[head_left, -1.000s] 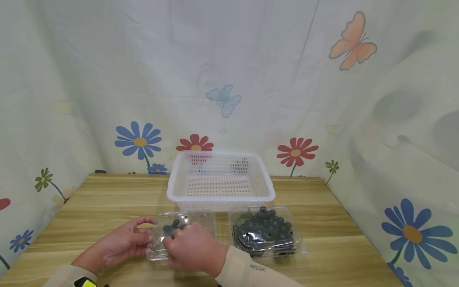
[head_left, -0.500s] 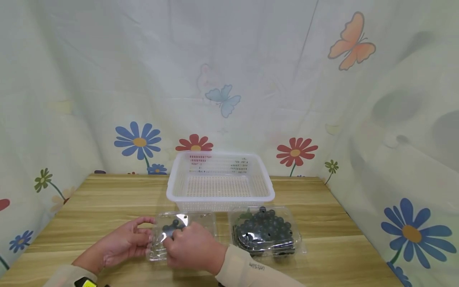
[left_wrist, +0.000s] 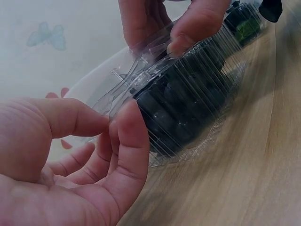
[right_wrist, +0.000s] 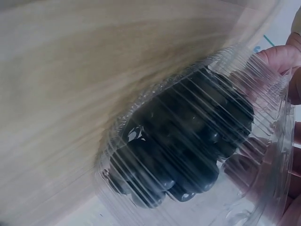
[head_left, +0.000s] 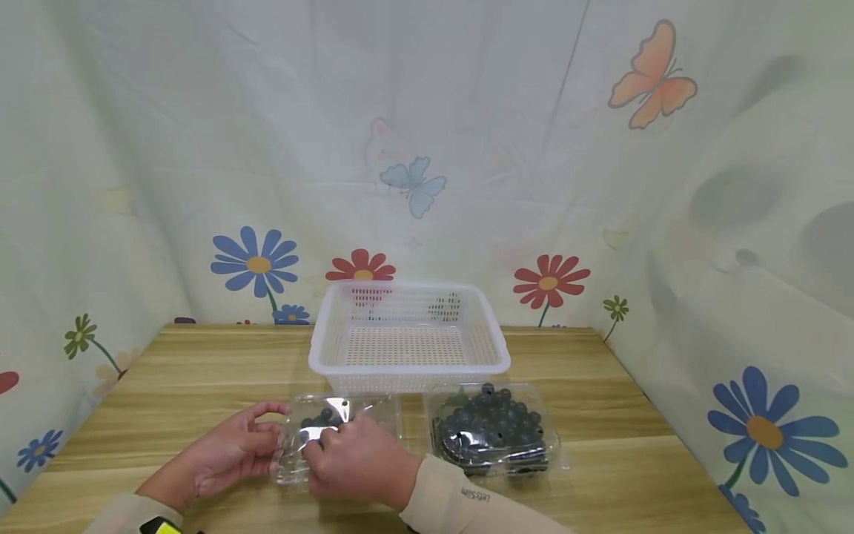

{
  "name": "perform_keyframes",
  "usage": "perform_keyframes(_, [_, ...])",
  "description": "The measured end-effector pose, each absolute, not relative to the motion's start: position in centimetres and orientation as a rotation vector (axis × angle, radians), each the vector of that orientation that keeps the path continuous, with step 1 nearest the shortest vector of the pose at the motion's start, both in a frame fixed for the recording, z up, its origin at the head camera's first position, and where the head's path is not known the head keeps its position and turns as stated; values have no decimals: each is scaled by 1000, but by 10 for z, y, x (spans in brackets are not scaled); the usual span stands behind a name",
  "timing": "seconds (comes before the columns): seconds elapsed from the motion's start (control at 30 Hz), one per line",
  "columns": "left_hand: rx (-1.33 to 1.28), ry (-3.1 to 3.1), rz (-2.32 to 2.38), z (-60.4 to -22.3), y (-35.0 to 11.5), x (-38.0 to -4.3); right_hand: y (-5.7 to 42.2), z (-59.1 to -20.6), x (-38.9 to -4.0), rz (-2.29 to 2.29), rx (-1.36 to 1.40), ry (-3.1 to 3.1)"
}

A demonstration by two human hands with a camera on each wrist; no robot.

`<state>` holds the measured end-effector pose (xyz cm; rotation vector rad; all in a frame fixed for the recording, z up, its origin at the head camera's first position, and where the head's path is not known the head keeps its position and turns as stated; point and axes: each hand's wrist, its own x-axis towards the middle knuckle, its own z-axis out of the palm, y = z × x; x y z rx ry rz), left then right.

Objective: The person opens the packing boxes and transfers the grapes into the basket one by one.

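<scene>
A clear plastic clamshell box (head_left: 290,469) with dark grapes (left_wrist: 181,101) inside lies on the table, in front of the white basket. My left hand (head_left: 233,451) pinches the box's rim at its left side between thumb and forefinger. Over the front of the same box, my right hand (head_left: 363,461) pinches the rim with curled fingers and hides much of the box from the head view. In the left wrist view, both hands hold along one edge, where lid and base meet. The right wrist view shows the grapes (right_wrist: 174,136) close up behind the ribbed wall.
A second clear clamshell box (head_left: 494,434), full of dark grapes with a green leaf, stands to the right of my right hand. Behind both boxes is a white perforated basket (head_left: 408,371). A flowered curtain (head_left: 467,133) hangs behind the wooden table (head_left: 620,460).
Both hands stay at the same box with almost no movement. The second box and the basket have not moved; the head view has shifted very slightly.
</scene>
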<state>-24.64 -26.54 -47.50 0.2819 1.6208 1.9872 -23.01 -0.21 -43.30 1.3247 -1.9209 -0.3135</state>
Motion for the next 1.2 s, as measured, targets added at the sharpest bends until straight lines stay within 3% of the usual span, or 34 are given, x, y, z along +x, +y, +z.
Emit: perform_keyframes(1.2, [269, 1610, 1958, -471, -268, -248, -1, -435, -236, -223, 1299, -1880])
